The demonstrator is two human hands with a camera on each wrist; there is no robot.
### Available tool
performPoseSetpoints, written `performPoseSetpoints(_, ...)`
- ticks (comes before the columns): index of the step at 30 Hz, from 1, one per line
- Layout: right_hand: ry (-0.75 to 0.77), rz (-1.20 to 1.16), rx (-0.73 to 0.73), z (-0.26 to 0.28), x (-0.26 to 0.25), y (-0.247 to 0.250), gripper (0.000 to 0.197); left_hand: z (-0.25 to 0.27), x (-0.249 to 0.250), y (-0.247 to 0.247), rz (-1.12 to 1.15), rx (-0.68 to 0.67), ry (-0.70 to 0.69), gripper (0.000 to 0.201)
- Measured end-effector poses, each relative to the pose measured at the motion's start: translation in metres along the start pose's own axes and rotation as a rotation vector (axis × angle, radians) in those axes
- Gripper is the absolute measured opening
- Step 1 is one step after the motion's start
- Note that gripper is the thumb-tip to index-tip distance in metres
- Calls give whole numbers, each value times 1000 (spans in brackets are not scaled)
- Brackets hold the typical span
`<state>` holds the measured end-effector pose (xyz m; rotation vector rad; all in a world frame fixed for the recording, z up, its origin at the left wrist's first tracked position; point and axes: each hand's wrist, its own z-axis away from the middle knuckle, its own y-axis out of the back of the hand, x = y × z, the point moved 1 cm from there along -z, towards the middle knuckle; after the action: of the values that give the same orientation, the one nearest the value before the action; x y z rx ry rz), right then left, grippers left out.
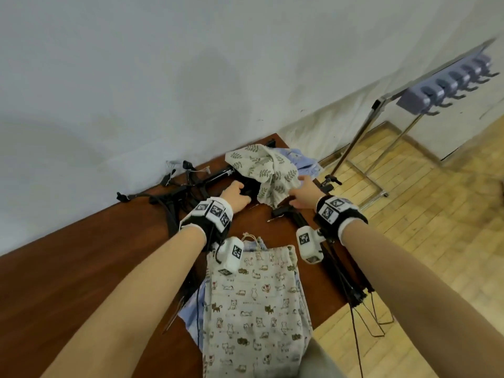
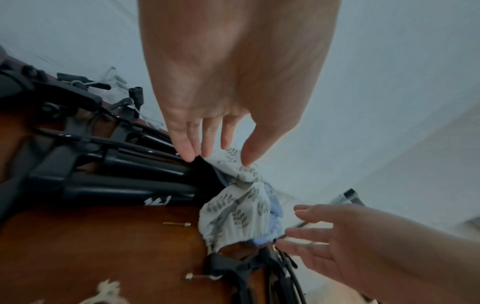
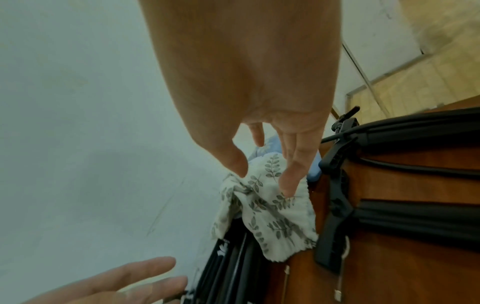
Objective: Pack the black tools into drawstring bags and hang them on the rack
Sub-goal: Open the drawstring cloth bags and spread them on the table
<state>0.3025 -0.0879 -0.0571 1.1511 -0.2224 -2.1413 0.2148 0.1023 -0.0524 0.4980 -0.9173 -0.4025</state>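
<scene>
A leaf-print drawstring bag [image 1: 266, 166] lies crumpled at the far end of the brown table [image 1: 81, 268], over a blue cloth. Folded black tools [image 1: 174, 200] lie left of it, and another black tool [image 1: 327, 249] runs along the table's right edge. My left hand [image 1: 236, 197] reaches the bag's left side beside a black tool [image 2: 124, 185]. Its fingers are straight and the thumb touches the leaf fabric [image 2: 233, 207]. My right hand [image 1: 302, 190] is at the bag's right side, fingers spread, with fingertips [image 3: 288, 189] on the fabric [image 3: 275, 214]. A cat-print bag [image 1: 253, 296] lies flat near me.
A metal rack [image 1: 362, 140] stands on the wooden floor to the right, and a lilac strip of hooks [image 1: 447, 88] hangs from its top bar. A pale wall backs the table. Small screws [image 2: 176, 223] lie loose on the wood, and black cords [image 1: 362, 323] hang off the right edge.
</scene>
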Motion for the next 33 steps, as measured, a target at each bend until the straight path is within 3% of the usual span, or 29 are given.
performPoseSetpoints(2, 8, -6, 44, -22, -3, 2, 63, -14, 14, 3, 16, 11, 16, 53)
performPoseSetpoints(7, 78, 149, 79, -59, -4, 3, 51, -48, 29, -2, 44, 20, 43, 45)
performPoseSetpoints(10, 21, 235, 135, -80, 2, 0, 52, -62, 27, -5, 157, -18, 113, 42)
performPoseSetpoints(13, -66, 62, 177, -93, 3, -1, 60, -66, 27, -12, 211, -64, 143, 43)
performPoseSetpoints(16, -68, -102, 136, -96, -1, -3, 60, -63, 34, -17, 132, 22, 17, 37)
performPoseSetpoints(18, -26, -241, 110, -82, -17, -2, 45, -54, 47, -17, 51, 30, -108, 42)
performPoseSetpoints(21, 110, -396, -12, -47, -48, 0, 13, -39, 68, -18, -20, -30, -229, 72)
performPoseSetpoints(23, 223, -452, -77, -21, -70, 3, 5, -27, 78, -14, -14, 57, -266, 66)
performPoseSetpoints(26, 395, -389, -85, 13, -93, 15, 10, -10, 90, 7, 144, 181, -310, 38)
performPoseSetpoints(29, 521, -276, -97, 41, -100, 27, 37, 6, 98, 33, 169, 190, -367, 23)
performPoseSetpoints(31, 569, -212, -4, 55, -99, 31, 41, 22, 104, 51, 100, 181, -441, 21)
performPoseSetpoints(33, 636, -137, 158, 68, -99, 32, 28, 41, 109, 69, 18, 176, -520, 23)
